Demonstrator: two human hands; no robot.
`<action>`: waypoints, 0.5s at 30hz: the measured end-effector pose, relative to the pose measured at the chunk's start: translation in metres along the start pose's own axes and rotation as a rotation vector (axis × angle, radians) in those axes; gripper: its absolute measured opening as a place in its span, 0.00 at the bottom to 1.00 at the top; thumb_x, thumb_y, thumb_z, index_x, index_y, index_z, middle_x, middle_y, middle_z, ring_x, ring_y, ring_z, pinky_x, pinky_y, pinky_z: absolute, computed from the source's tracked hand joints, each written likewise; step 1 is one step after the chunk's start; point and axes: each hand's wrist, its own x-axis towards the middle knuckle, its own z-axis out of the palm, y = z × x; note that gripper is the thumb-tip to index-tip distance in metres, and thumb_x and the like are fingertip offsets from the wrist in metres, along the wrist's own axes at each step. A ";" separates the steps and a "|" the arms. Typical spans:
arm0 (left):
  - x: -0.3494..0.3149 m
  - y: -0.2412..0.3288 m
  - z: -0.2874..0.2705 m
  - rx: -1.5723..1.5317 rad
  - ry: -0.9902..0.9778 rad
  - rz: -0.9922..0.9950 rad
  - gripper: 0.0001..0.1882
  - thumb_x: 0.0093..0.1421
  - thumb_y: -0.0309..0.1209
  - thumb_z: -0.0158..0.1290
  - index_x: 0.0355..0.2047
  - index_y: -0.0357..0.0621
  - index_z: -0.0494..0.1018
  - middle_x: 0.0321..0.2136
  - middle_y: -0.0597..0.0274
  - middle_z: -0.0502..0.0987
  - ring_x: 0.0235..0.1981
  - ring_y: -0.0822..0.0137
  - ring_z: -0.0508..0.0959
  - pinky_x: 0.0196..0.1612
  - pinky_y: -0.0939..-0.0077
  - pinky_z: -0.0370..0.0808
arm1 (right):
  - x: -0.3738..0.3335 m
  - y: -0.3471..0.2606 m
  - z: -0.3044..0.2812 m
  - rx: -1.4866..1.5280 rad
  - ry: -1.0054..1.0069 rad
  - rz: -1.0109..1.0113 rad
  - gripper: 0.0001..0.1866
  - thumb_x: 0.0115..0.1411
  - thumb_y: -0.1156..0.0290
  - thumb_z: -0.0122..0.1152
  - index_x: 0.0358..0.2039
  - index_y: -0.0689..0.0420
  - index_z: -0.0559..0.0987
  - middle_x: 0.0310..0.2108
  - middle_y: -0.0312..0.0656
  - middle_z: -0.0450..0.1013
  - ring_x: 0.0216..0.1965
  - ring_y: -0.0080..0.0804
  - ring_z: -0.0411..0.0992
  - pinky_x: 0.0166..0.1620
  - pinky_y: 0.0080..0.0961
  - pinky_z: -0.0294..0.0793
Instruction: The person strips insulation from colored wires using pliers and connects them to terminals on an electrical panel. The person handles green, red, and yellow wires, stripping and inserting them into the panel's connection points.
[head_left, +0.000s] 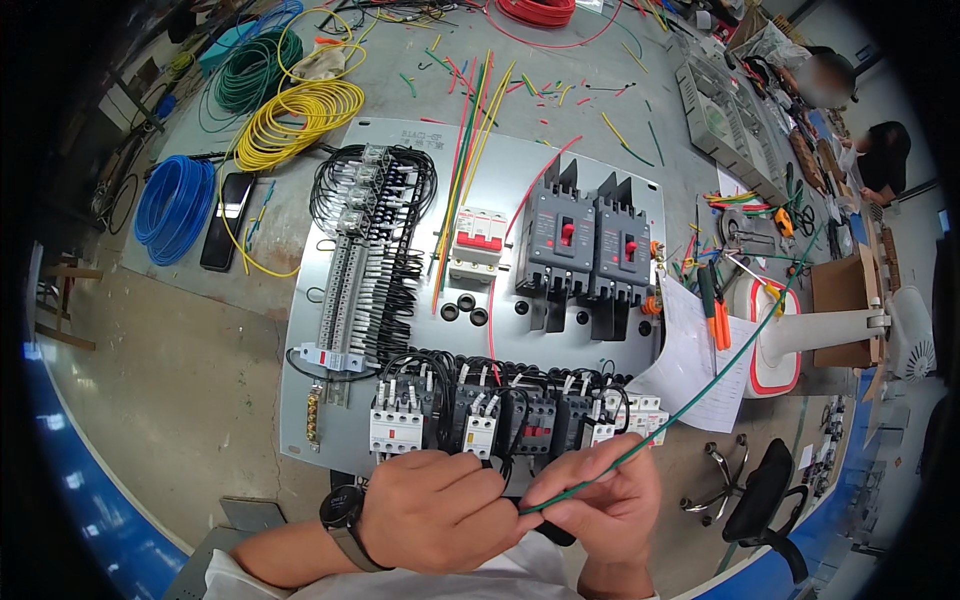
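My left hand (432, 512) and my right hand (600, 505) meet just below the grey mounting panel (500, 180), both pinching one end of a thin green wire (720, 375). The wire runs up and to the right toward the bench edge. Right above my knuckles sits a row of black and white contactors (500, 415) with black wiring. Higher on the panel are two dark breakers (590, 245), a small white breaker with red levers (476, 242) and a long terminal strip (350, 290). A dark watch is on my left wrist.
Coils of blue (175, 205), yellow (298, 118), green (250, 70) and red wire (535, 10) lie at the back left, beside a black phone (225, 222). Paper sheets (695, 360), orange-handled tools (718, 320) and wire scraps are at right. Other people sit far right.
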 end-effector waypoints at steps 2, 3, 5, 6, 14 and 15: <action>0.000 0.002 -0.003 -0.003 -0.026 -0.015 0.19 0.51 0.34 0.67 0.19 0.51 0.65 0.19 0.70 0.65 0.16 0.72 0.67 0.16 0.77 0.62 | 0.000 0.002 0.002 0.073 -0.016 0.014 0.20 0.58 0.93 0.60 0.46 0.64 0.65 0.39 0.62 0.77 0.42 0.41 0.80 0.44 0.37 0.83; 0.000 0.002 -0.001 -0.015 -0.011 -0.009 0.19 0.49 0.33 0.67 0.18 0.50 0.64 0.18 0.69 0.65 0.15 0.71 0.67 0.15 0.76 0.61 | 0.000 0.003 0.001 0.054 -0.023 0.006 0.20 0.58 0.93 0.60 0.46 0.64 0.65 0.39 0.62 0.77 0.42 0.41 0.80 0.44 0.37 0.83; -0.002 0.001 0.005 -0.038 0.018 0.005 0.21 0.46 0.32 0.68 0.15 0.50 0.62 0.16 0.68 0.65 0.13 0.69 0.65 0.13 0.75 0.57 | -0.001 0.006 -0.003 0.015 -0.034 -0.011 0.19 0.59 0.93 0.60 0.45 0.64 0.65 0.39 0.62 0.77 0.42 0.41 0.79 0.44 0.37 0.84; -0.003 0.001 0.006 -0.033 0.028 0.004 0.21 0.46 0.32 0.68 0.15 0.49 0.62 0.16 0.67 0.65 0.13 0.69 0.66 0.13 0.75 0.57 | -0.002 0.007 -0.003 0.014 -0.023 -0.007 0.19 0.59 0.93 0.60 0.45 0.64 0.65 0.39 0.62 0.77 0.42 0.41 0.79 0.44 0.37 0.84; -0.004 0.007 0.011 -0.018 0.025 -0.020 0.19 0.44 0.30 0.67 0.15 0.49 0.63 0.16 0.67 0.68 0.13 0.69 0.68 0.14 0.75 0.60 | -0.001 0.003 -0.005 0.000 -0.016 0.024 0.18 0.60 0.91 0.60 0.47 0.64 0.66 0.39 0.58 0.78 0.43 0.39 0.79 0.47 0.35 0.81; -0.005 0.008 0.010 -0.040 -0.005 -0.041 0.19 0.45 0.30 0.67 0.15 0.49 0.64 0.16 0.67 0.67 0.13 0.68 0.68 0.14 0.75 0.60 | -0.001 0.002 -0.007 0.014 -0.033 0.065 0.18 0.61 0.91 0.59 0.47 0.63 0.66 0.40 0.56 0.78 0.44 0.38 0.79 0.48 0.34 0.80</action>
